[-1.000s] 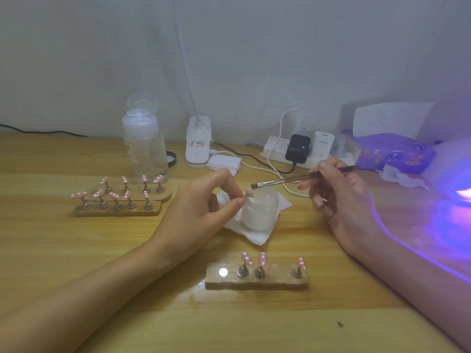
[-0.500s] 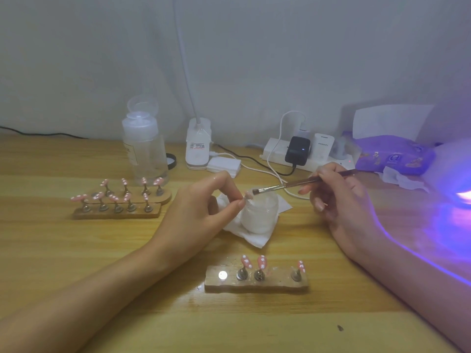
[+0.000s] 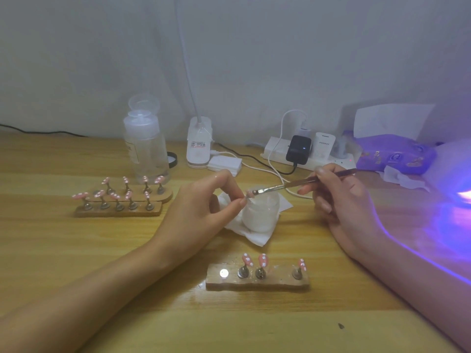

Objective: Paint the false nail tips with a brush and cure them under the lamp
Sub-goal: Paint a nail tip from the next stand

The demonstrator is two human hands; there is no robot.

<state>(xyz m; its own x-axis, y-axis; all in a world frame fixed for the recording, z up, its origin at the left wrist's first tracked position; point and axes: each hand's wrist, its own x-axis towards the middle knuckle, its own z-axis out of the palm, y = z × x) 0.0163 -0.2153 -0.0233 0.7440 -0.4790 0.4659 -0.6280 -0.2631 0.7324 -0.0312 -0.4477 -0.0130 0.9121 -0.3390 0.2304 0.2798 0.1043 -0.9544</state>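
The left hand (image 3: 201,207) pinches a small stem (image 3: 244,200) between thumb and forefinger, and on top of this stem sits one pink tip (image 3: 249,193). The other fingers are curled loosely. The tip is held in the air just above the rim of a white jar (image 3: 260,212), which stands on a tissue (image 3: 254,236). The right hand (image 3: 341,200) grips the brush (image 3: 293,185) like a pen, fingers closed around the handle, and the bristles reach the tip. I cannot tell for sure if they touch it.

I judge the tip to be very light, thin and rather stiff, so it gives almost no resistance to the brush; a strong stroke can turn it in the fingers or knock it off the stem. Its wet face will smear easily. The good place to hold is therefore the stem, low down, as the hand does now, and never the painted surface.

In front, on the table (image 3: 76,250), lies a stand (image 3: 257,282) with three dotted tips and one shiny bare disc (image 3: 223,273), probably the seat for this stem. Two more full stands (image 3: 119,211) are at the left. The lamp (image 3: 448,169) glows violet at the right edge, well apart from the tip.
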